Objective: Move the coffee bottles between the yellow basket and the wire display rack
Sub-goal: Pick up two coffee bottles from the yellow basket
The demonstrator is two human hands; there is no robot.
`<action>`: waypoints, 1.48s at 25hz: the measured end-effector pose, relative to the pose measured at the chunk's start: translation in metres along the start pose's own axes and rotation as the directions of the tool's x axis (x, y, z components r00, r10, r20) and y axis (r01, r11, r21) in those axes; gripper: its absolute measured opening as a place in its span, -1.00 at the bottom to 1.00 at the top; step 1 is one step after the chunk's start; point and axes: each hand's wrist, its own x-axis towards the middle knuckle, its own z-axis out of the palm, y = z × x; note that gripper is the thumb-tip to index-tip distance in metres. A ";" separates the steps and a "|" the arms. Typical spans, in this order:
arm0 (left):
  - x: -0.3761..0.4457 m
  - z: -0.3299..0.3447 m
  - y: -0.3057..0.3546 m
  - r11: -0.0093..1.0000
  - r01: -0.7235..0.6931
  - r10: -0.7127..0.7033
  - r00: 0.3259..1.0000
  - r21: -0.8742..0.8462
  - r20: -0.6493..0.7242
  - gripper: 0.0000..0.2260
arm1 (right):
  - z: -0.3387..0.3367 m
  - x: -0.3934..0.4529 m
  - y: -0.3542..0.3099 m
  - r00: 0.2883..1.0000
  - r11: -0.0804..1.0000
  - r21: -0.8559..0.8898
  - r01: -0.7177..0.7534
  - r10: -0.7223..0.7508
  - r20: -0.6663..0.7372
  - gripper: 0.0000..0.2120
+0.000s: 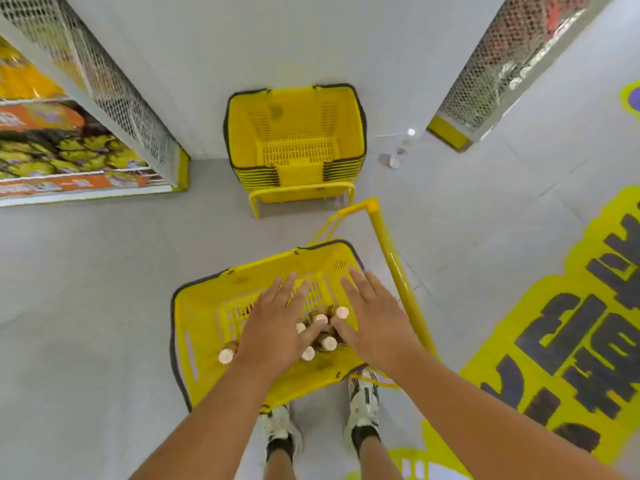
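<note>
Down in the yellow basket (201, 317) stand the coffee bottles (327, 342), brown with pale caps, clustered toward its near right corner; one bottle (227, 355) stands apart near the basket's near left side. Over the cluster hover both hands, palms down. The left hand (273, 327) has its fingers straight and spread, holding nothing, its thumb lying against the cap of one bottle. The right hand (370, 317) is likewise flat and spread with nothing in it, its thumb beside the rightmost bottles. The basket sits on the grey floor (86, 289), with a yellow pull handle (394, 265) slanting up from its right side. Just behind the basket, toward the person, are two pale sneakers (362, 403). Beyond the basket stands a stack of yellow baskets (294, 140) in a low yellow frame. To the far left of the basket is a wire mesh rack (104, 81) with shelves of packaged goods; to the far right stands another mesh rack (512, 57). Right of the basket, a yellow floor graphic (554, 323) with dark lettering covers the floor.
</note>
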 end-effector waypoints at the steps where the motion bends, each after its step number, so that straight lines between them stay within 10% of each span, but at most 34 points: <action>1: 0.010 0.025 -0.011 1.000 0.000 0.000 1.000 0.005 0.022 -0.24 | 0.024 0.010 0.009 1.000 0.999 0.030 -0.013 0.013 0.008 -0.22; 20: 0.099 0.195 -0.052 0.991 -0.113 0.075 0.914 0.073 0.400 -0.24 | 0.184 0.080 0.069 0.927 0.936 0.240 -0.257 0.168 0.336 -0.23; 27: 0.108 0.210 -0.055 0.977 0.158 -0.089 0.908 -0.140 0.409 -0.75 | 0.201 0.095 0.069 0.877 0.830 0.332 -0.449 0.337 0.342 -0.33; 32: 0.108 0.219 -0.059 0.670 0.493 -0.339 0.868 -0.555 0.362 -0.69 | 0.212 0.101 0.065 0.828 0.662 0.504 -0.554 0.500 0.253 -0.65; 37: 0.107 0.214 -0.061 0.658 0.484 -0.376 0.875 -0.577 0.305 -0.79 | 0.209 0.100 0.060 0.836 0.663 0.524 -0.535 0.506 0.212 -0.67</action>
